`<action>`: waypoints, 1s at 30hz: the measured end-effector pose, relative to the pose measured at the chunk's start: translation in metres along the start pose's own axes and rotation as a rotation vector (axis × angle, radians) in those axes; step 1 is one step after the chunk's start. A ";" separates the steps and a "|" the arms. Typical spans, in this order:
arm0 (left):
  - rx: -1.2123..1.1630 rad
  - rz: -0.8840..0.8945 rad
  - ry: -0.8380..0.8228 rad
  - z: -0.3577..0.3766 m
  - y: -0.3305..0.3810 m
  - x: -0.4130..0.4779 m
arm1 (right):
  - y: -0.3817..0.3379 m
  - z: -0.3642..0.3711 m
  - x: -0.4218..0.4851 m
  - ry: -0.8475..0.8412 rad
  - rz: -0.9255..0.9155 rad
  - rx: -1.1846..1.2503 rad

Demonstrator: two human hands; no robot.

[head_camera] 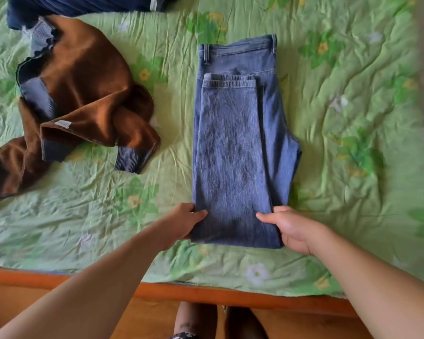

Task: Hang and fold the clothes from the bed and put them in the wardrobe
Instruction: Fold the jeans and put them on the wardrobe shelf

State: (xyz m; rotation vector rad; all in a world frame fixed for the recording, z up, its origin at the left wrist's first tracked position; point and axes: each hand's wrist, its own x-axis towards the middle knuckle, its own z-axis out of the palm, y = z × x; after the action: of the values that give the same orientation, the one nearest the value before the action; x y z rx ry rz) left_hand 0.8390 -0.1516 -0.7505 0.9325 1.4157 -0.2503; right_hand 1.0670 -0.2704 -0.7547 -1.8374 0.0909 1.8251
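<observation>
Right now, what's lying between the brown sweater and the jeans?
Just bare green bedspread, as the head view shows. The sweater and the jeans lie apart, not touching.

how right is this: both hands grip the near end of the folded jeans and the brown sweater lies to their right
Wrong side: in the head view the brown sweater lies to the left of the folded jeans. The rest holds.

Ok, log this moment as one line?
jeans: folded in half | left hand: grips near-left corner | right hand: grips near-right corner | unfolded: brown sweater, navy garment
</observation>
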 end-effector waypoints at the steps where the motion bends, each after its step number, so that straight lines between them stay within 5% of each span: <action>1: 0.014 0.001 0.001 0.003 -0.006 -0.004 | 0.007 0.000 -0.003 0.004 0.011 -0.010; 10: 0.076 0.126 0.005 0.004 -0.014 -0.011 | 0.018 0.008 -0.004 0.030 0.008 0.018; 16: -0.089 0.305 0.147 -0.021 0.076 0.033 | -0.073 0.015 0.029 0.092 -0.199 0.031; 23: 0.021 0.445 0.267 -0.039 0.187 0.081 | -0.207 0.026 0.081 0.256 -0.465 0.011; 30: 0.012 0.508 0.342 -0.057 0.248 0.104 | -0.268 0.027 0.104 0.396 -0.677 -0.115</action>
State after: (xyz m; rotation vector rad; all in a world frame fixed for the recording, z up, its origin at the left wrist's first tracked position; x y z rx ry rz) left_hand 0.9813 0.0831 -0.7394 1.3538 1.4279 0.2944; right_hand 1.1616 0.0017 -0.7637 -1.9626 -0.4480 1.0132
